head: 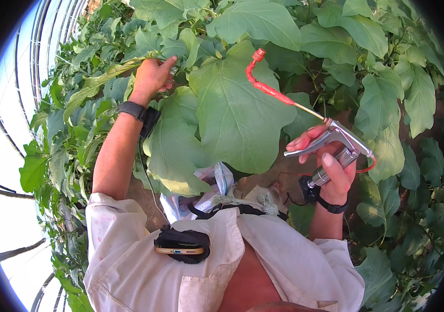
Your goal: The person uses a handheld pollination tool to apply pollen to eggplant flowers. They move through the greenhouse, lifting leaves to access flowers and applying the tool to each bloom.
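My right hand (333, 167) is wrapped around a metal trigger spray gun (348, 142), its fingers over the long silver lever. From the gun a thin brass-coloured wand runs up and left into a bent section wrapped in red (270, 91), ending in a red nozzle (259, 54). That nozzle hangs in front of a broad green leaf (241, 109), which looks like eggplant. My left hand (153, 78) is among the foliage at upper left, beside a long yellowish-green leaf (97, 84). Its fingers curl partly out of sight, so any grip is unclear.
Dense leafy plants (382, 105) surround me on both sides. Black straps with small devices (150, 121) sit on both wrists, with cables trailing. A plastic bag (214, 183) hangs at my waist. A phone-like device (183, 249) rests on my chest. Curved greenhouse ribs (17, 85) stand at left.
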The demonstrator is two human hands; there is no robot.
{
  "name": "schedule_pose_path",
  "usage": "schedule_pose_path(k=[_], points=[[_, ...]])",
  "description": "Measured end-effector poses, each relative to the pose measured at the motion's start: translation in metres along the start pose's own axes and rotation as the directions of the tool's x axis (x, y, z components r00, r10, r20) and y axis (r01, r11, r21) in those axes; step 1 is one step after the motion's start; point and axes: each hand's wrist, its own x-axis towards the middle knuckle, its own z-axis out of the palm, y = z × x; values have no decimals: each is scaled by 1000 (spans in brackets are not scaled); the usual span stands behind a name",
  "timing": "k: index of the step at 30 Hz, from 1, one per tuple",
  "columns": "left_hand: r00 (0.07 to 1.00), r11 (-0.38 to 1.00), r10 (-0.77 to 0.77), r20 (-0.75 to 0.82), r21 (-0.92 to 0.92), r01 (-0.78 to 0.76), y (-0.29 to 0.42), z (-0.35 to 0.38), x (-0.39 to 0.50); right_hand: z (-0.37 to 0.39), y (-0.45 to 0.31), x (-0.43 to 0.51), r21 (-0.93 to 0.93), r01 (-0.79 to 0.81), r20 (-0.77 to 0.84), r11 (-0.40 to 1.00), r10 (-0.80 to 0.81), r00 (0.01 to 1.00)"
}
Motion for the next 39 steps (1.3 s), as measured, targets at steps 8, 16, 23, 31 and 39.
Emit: schedule_pose_path(k=[8, 16, 23, 31, 39], points=[[995, 997, -52, -88, 52, 56, -4, 12, 9, -15, 1, -17, 16, -47, -20, 999, 47, 999], [997, 994, -70, -22, -85, 68, -9, 4, 8, -17, -10, -19, -81, -88, -88, 993, 80, 993], [988, 931, -151, 30, -331, 152, -16, 6, 11, -23, -17, -17, -86, -82, -69, 993, 76, 995], [990, 908, -119, 79, -395, 141, -15, 7, 14, -17, -16, -14, -102, -76, -124, 992, 63, 990], [978, 723, 162, 134, -691, -25, -12, -16, -35, 15, -10, 5, -152, -52, -180, 987, 24, 983]])
